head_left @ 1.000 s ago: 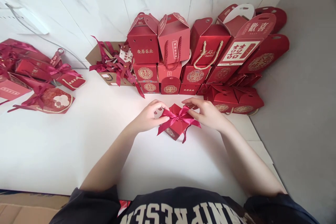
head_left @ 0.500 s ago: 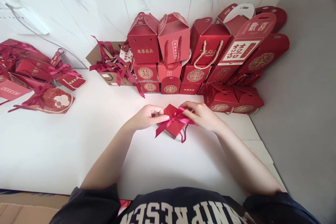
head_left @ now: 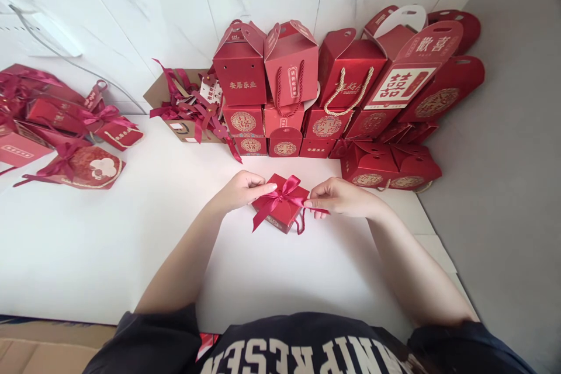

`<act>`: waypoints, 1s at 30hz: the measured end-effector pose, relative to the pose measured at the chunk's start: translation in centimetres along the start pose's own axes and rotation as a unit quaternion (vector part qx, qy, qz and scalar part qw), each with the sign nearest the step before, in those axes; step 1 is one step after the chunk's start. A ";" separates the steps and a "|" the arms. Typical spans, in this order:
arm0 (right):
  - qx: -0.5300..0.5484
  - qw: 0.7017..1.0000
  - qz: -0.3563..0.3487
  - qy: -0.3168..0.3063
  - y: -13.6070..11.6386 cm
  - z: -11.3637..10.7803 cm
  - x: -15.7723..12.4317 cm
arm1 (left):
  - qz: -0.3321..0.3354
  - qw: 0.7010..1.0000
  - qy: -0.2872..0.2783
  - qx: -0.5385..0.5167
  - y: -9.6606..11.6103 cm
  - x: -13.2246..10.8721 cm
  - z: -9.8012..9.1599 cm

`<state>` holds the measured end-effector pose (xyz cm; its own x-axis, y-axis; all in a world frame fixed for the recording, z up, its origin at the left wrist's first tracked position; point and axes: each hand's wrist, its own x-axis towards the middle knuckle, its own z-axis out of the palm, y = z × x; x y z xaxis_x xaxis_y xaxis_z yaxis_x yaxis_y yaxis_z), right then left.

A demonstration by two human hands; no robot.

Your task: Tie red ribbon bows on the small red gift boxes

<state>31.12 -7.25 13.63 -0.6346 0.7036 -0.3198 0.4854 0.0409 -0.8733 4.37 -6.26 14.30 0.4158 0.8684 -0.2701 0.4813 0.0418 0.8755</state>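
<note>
A small red gift box sits on the white table in front of me, with a dark red cord handle hanging at its right side. Across its top is tied a glossy magenta ribbon in a bow, one tail trailing down to the left. My left hand is closed at the box's upper left, thumb and finger pinched at the left side of the bow. On the other side my right hand pinches the right ribbon tail, whose end sticks out below the fingers.
Stacked red gift boxes stand against the tiled wall. A cardboard box holding ribbons and tags is beside them. Finished-looking boxes with bows lie at the far left. A grey wall bounds the right side of the white table.
My right hand has shifted from the bow's upper right loop down to the right tail. The box has slid slightly left, and the upper loop now stands uncovered.
</note>
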 end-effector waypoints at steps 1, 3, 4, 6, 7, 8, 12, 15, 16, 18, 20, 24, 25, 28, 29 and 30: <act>0.019 1.000 -0.009 -0.010 0.0 0.0 0.1 | -0.007 1.000 0.010 -0.003 -0.1 0.1 0.1; 0.049 0.998 -0.028 -0.024 0.1 -0.1 0.2 | -0.016 1.000 0.024 -0.008 -0.3 0.2 0.1; 0.059 0.997 -0.035 -0.029 0.1 -0.1 0.3 | -0.018 0.999 0.028 -0.010 -0.5 0.2 0.1; 0.070 0.996 -0.045 -0.036 0.3 -0.1 0.5 | -0.021 0.999 0.031 -0.017 -0.7 0.4 0.1; 0.076 0.995 -0.049 -0.041 0.4 -0.1 0.6 | -0.021 0.999 0.029 -0.022 -0.8 0.4 0.1; 0.083 0.994 -0.050 -0.048 0.7 -0.1 0.8 | -0.021 0.999 0.025 -0.030 -0.9 0.5 0.1; 0.120 0.988 -0.046 -0.083 1.9 -0.2 1.6 | -0.031 0.998 0.008 -0.063 -1.5 1.0 0.1; 0.127 0.986 -0.049 -0.096 2.4 -0.4 2.0 | -0.041 0.995 -0.002 -0.090 -2.0 1.4 0.2; 0.116 0.987 -0.052 -0.096 2.4 -0.5 2.0 | -0.041 0.994 -0.006 -0.099 -2.2 1.5 0.2; 0.060 0.994 -0.051 -0.079 2.0 -0.5 1.7 | -0.040 0.993 -0.009 -0.109 -2.3 1.6 0.1; -0.048 0.998 -0.028 -0.001 1.3 -0.4 1.1 | -0.040 0.993 -0.011 -0.108 -2.2 1.4 -0.2; -0.295 0.911 0.011 0.288 -0.6 0.7 -0.1 | -0.047 0.994 -0.034 -0.092 -1.7 0.8 -0.6; -0.325 0.889 -0.024 0.322 -1.1 1.2 -0.2 | -0.050 0.995 -0.037 -0.083 -1.5 0.7 -0.6; -0.381 0.854 -0.199 0.294 -1.9 3.0 0.2 | -0.048 0.998 -0.017 -0.041 -0.9 0.4 -0.3; -0.402 0.839 -0.249 0.270 -2.0 3.8 0.6 | -0.042 0.999 -0.004 -0.023 -0.8 0.4 -0.2; -0.420 0.824 -0.281 0.255 -1.9 4.5 1.0 | -0.035 0.999 0.009 -0.006 -0.6 0.3 0.0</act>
<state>26.90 -9.83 13.31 -0.6694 0.6041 0.4325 0.5824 0.7881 -0.1993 4.16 -6.01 13.71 0.3682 0.8717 -0.3234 0.4993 0.1080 0.8597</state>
